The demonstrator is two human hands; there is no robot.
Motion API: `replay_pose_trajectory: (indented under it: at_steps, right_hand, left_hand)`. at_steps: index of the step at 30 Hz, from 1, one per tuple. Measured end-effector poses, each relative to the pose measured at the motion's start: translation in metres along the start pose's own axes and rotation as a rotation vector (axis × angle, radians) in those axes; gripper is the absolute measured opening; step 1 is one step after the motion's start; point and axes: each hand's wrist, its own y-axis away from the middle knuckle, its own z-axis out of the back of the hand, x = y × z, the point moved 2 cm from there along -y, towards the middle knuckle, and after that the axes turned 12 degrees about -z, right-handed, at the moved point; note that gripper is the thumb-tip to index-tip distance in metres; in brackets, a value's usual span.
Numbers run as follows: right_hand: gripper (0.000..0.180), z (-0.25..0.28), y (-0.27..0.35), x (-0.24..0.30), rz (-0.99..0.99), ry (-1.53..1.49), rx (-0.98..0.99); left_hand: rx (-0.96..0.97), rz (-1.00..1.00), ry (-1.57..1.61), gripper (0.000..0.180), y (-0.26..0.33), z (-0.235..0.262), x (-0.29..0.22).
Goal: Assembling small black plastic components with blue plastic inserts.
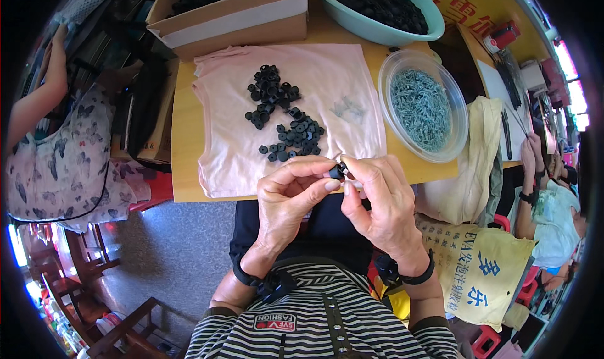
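In front of the table's near edge, my two hands meet at a small black plastic part [336, 172]. My left hand [284, 192] pinches it between thumb and fingers. My right hand [384, 202] is curled, its fingertips at the part's right side; what they pinch is too small to tell. Just beyond lies a loose pile of similar black plastic parts [301, 136] on a pale pink cloth [233, 164]. Right of the pile, a few small screws [348, 107] are scattered on the cloth.
A round clear tub of screws [384, 76] stands at the table's right. Behind the cloth are a cardboard box [239, 29] and a light green basin [358, 29], both filled with black parts. Other people sit to the left [63, 151] and right [553, 214]. A printed sack [478, 271] lies at right.
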Motion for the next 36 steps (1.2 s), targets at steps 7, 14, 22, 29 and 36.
replay_pose_trajectory:
  at_steps: [7,14,22,29,36]
  right_hand:
    - [0.045,-0.015,0.005,-0.008,-0.081,-0.071,0.019]
    - [0.044,-0.017,0.004,-0.012,-0.051,-0.085,0.020]
    - [0.035,-0.017,-0.001,-0.013,-0.089,-0.192,0.000]
    - [0.032,-0.017,-0.008,-0.019,-0.059,-0.215,0.051]
    - [0.017,-0.006,-0.060,-0.028,-0.340,-0.149,0.198]
  left_hand:
    - [-0.068,0.050,0.087,0.022,0.001,-0.001,0.001]
    - [-0.052,0.075,0.135,0.019,0.004,0.004,0.011]
    - [-0.113,0.096,0.285,0.018,0.007,0.003,0.021]
    - [-0.118,0.140,0.307,0.018,0.002,0.002,0.024]
    - [-0.085,-0.035,-0.175,0.026,-0.027,0.011,0.014]
